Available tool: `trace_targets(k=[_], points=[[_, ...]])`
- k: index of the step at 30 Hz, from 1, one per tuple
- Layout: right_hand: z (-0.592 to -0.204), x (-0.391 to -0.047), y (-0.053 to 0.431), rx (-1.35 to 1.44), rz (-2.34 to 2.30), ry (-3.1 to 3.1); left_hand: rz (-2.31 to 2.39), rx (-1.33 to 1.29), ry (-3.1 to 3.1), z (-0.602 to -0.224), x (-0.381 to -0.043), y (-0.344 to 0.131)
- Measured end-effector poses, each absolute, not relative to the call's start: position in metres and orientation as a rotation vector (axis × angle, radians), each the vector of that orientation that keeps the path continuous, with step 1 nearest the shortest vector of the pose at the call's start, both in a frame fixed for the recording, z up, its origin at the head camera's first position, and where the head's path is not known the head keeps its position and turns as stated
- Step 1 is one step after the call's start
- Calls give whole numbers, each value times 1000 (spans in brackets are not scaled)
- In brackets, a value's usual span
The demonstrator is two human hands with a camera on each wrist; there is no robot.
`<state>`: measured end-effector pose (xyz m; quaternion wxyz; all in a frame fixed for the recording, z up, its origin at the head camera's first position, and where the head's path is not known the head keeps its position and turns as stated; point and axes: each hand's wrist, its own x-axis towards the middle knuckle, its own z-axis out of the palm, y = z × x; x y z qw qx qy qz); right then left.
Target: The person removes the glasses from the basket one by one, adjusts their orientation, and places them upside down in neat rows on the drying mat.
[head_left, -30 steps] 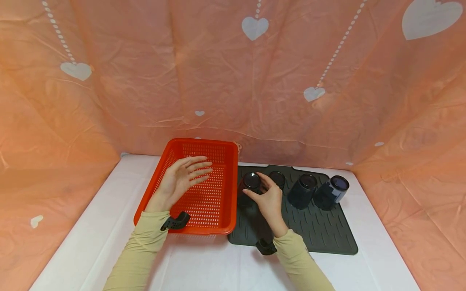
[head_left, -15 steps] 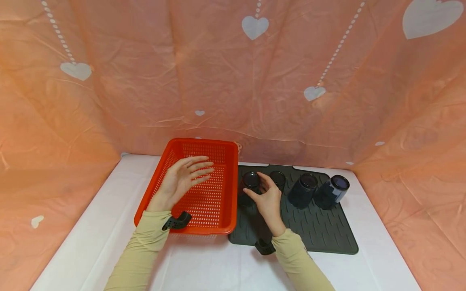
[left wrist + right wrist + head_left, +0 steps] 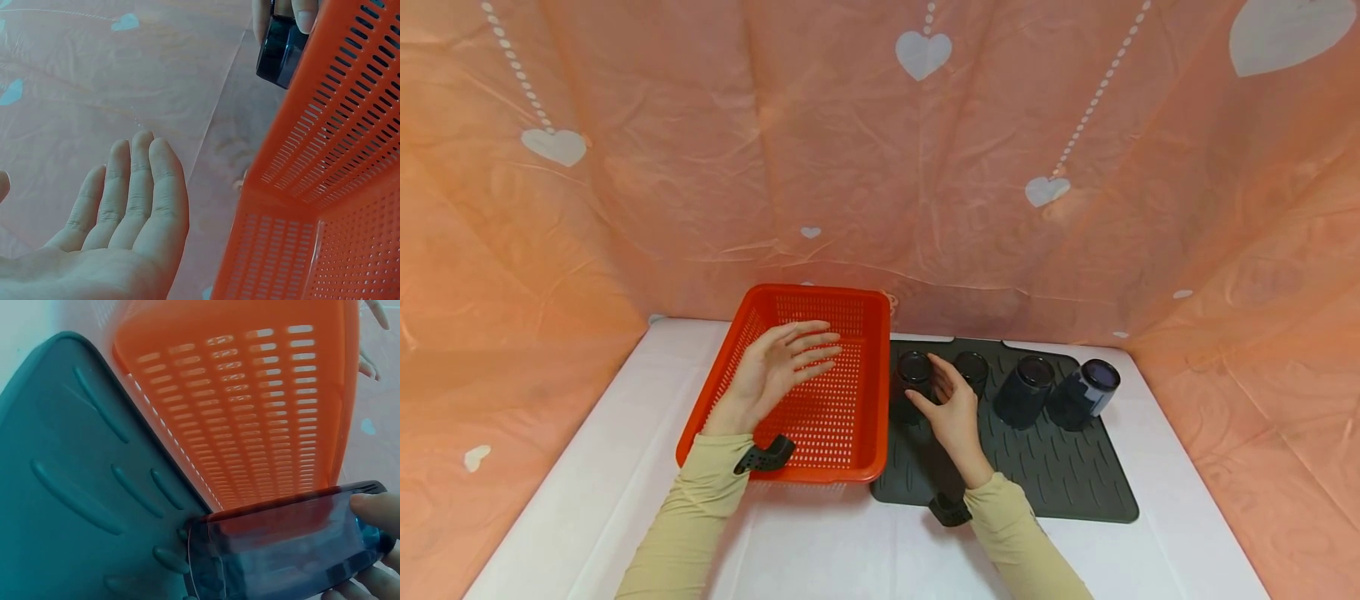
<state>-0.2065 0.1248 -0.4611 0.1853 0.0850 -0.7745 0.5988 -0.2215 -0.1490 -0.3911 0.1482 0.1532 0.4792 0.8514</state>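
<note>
A dark tinted drinking glass stands upside down on the left part of the grey-black drying mat. My right hand grips it near its upturned base from the right, thumb in front and fingers behind. In the right wrist view, the see-through glass has its rim end by the ridged mat, with my thumb against its side. Palm up and fingers spread, my left hand hovers over the red plastic basket and holds nothing.
Three more dark glasses stand upside down on the mat: a back one, partly behind my right hand, a middle one, and a right one. The basket's right wall borders the mat. An orange heart-printed curtain rises behind the white table.
</note>
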Motion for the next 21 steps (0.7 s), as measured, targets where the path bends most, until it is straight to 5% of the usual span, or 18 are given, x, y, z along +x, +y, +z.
trace_targets(k=[21], points=[[-441,-184,134,373,1762,-2147,2444,487,1374,-388,-217,-160]])
